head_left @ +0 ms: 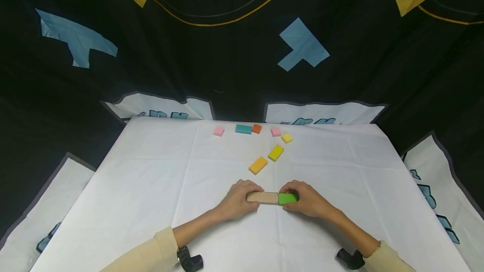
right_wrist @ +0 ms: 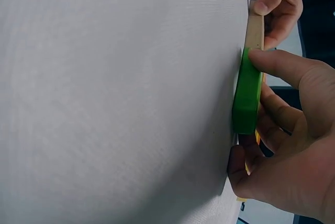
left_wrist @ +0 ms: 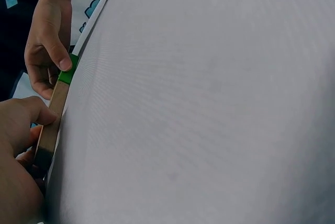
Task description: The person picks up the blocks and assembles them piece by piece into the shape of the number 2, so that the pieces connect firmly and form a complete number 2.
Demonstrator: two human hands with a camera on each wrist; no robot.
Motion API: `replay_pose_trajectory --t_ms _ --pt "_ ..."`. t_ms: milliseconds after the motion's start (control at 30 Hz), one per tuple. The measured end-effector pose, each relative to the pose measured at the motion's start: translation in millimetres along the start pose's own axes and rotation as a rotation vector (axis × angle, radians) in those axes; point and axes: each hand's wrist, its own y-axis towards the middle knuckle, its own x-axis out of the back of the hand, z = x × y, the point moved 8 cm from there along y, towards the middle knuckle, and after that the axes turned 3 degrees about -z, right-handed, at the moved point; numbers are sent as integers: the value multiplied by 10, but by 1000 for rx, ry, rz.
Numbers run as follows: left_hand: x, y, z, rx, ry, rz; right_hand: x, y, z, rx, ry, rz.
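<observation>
A plain wooden block (head_left: 264, 197) and a green block (head_left: 287, 198) lie end to end on the white cloth, their short faces touching or nearly so. My left hand (head_left: 239, 200) pinches the wooden block near its left end, thumb on the near side and fingers on the far side. The green block is between the thumb and fingers of my right hand (head_left: 307, 200), which hides part of its right end. In the right wrist view the thumb presses on the near face of the green block (right_wrist: 246, 96), with the wooden block (right_wrist: 255, 28) beyond it.
Beyond the hands lie an orange-yellow block (head_left: 258, 165), a yellow block (head_left: 276, 153) and a pale yellow block (head_left: 287, 138). Along the far edge are a teal block (head_left: 243, 129), an orange-red block (head_left: 256, 129) and two pink blocks (head_left: 219, 131). A dark patterned curtain (head_left: 227, 66) hangs behind the table.
</observation>
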Motion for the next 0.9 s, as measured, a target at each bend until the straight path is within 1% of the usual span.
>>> replay_pose_trajectory --t_ms 267,600,900 --pt "-8 -5 -1 3 -13 -5 -23 13 -2 -39 -36 -4" --pt "-16 -3 -7 -5 0 -4 -45 3 35 15 -56 -23" --pt "8 4 -16 3 14 -7 -28 39 52 2 -59 -24"
